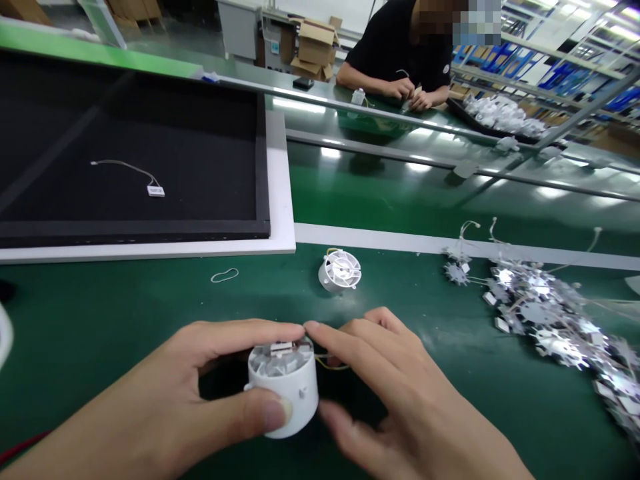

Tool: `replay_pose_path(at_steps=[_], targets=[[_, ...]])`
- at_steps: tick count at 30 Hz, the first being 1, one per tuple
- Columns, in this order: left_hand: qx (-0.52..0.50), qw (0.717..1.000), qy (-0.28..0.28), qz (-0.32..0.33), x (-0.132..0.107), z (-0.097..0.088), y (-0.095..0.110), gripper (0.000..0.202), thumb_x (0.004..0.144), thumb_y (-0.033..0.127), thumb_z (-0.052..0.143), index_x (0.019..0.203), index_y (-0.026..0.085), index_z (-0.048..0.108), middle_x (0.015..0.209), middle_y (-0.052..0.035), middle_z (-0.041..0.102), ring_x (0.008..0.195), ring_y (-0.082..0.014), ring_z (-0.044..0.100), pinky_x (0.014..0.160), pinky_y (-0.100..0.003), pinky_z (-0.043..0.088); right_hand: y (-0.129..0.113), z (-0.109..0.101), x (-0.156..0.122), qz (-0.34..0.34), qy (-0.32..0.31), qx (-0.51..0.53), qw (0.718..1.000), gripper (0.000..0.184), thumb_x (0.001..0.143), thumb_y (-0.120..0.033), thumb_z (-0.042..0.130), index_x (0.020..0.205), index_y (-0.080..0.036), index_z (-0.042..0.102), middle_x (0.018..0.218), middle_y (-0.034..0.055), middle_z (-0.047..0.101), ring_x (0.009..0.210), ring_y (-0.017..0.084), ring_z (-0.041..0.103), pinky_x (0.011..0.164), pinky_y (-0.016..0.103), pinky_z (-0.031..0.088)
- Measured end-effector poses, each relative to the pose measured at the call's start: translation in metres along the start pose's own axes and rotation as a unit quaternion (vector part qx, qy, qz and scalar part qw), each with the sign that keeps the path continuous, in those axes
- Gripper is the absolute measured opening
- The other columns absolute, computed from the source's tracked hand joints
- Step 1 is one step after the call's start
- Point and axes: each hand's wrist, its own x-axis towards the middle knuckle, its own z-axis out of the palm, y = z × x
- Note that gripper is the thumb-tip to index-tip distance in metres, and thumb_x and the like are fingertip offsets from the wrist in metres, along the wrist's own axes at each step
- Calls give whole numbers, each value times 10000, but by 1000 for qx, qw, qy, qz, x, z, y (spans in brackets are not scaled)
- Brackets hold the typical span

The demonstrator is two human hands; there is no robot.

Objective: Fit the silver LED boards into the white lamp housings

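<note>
My left hand [165,387] grips a white plastic cylindrical housing [285,393] from the left, with the thumb across its front and a finger over its top. My right hand [395,393] closes on the housing from the right, its index fingertip at the top rim, meeting the left fingertip. Yellow wires [333,363] run from the housing under my right fingers. Small parts sit inside the housing's open top, partly hidden by my fingers. A second white housing [340,270] with a yellow wire lies on its side on the green mat [125,300], beyond my hands.
A heap of silver star-shaped boards with wires [540,313] lies to the right. A rubber band [225,275] is on the mat. A black panel in a white frame [280,200] holds a wire with a tag [155,191]. Across the bench, a co-worker [400,60] handles small parts.
</note>
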Motion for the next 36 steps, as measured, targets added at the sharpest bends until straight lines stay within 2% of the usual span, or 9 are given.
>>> replay_pose_path(at_steps=[3, 7, 14, 20, 22, 25, 30, 33, 36], targets=[[-46, 999, -4, -8, 5, 3, 0, 513, 799, 666, 841, 1269, 476, 768, 1319, 83, 780, 1263, -283, 729, 1081, -320, 619, 2, 1, 2, -25, 17, -35, 999, 376, 1146, -387, 510, 1406, -120, 551, 902, -5, 694, 747, 147, 629, 766, 326, 456], [-96, 995, -24, 26, 9, 6, 8, 448, 808, 582, 866, 1207, 414, 748, 1175, 65, 807, 1110, -256, 770, 927, -254, 659, 5, 4, 3, -51, 39, -75, 995, 309, 1193, -340, 442, 1312, -110, 611, 781, -29, 661, 623, 135, 558, 678, 336, 393], [-98, 995, 16, 1, 6, 7, 20, 419, 729, 580, 890, 1079, 377, 782, 1172, 63, 808, 1149, -273, 740, 944, -247, 627, 8, 7, 4, -57, 69, -111, 990, 353, 1195, -341, 437, 1230, -90, 684, 692, -30, 665, 536, 130, 532, 658, 354, 407], [-183, 982, 22, -37, 4, 2, 37, 403, 678, 582, 906, 992, 362, 782, 950, 70, 814, 917, -199, 767, 838, -223, 605, 5, -4, 0, 58, 93, 92, 990, 212, 1064, -241, 689, 1273, -215, 709, 1016, -17, 818, 854, 117, 761, 826, 256, 576], [-242, 969, 15, -49, 3, 0, 40, 401, 667, 567, 921, 976, 362, 769, 924, 75, 809, 833, -182, 762, 751, -220, 598, 5, -10, -2, 144, 117, 204, 961, 286, 1011, -158, 733, 1248, -319, 751, 1027, -61, 828, 906, 93, 777, 825, 178, 596], [-288, 955, 1, -64, 3, -2, 41, 419, 652, 553, 941, 978, 357, 767, 939, 65, 817, 795, -177, 763, 694, -216, 588, 10, -16, -2, 248, 131, 412, 867, 262, 1017, -202, 778, 1175, -409, 808, 1012, -75, 832, 845, 68, 788, 799, 131, 613], [-245, 967, 7, -62, 5, -4, 41, 381, 662, 519, 913, 974, 344, 780, 919, 67, 814, 818, -161, 766, 687, -182, 572, 21, -18, 0, 283, 106, 629, 716, 170, 983, -335, 854, 1152, -327, 839, 1048, -14, 817, 778, 76, 796, 778, 146, 627], [-211, 976, 1, -47, 5, -4, 41, 349, 694, 529, 878, 976, 355, 766, 965, 81, 826, 866, -172, 779, 719, -198, 580, 23, -19, 2, 265, 94, 678, 679, 163, 984, -313, 850, 1145, -305, 830, 1018, -10, 827, 736, 82, 802, 737, 160, 626], [-185, 982, 0, -42, 6, -2, 37, 377, 703, 597, 878, 984, 371, 768, 973, 77, 829, 890, -190, 785, 753, -220, 607, 22, -21, 2, 261, 100, 676, 682, 201, 958, -339, 867, 1149, -311, 810, 1018, 8, 835, 764, 139, 819, 759, 249, 668]])
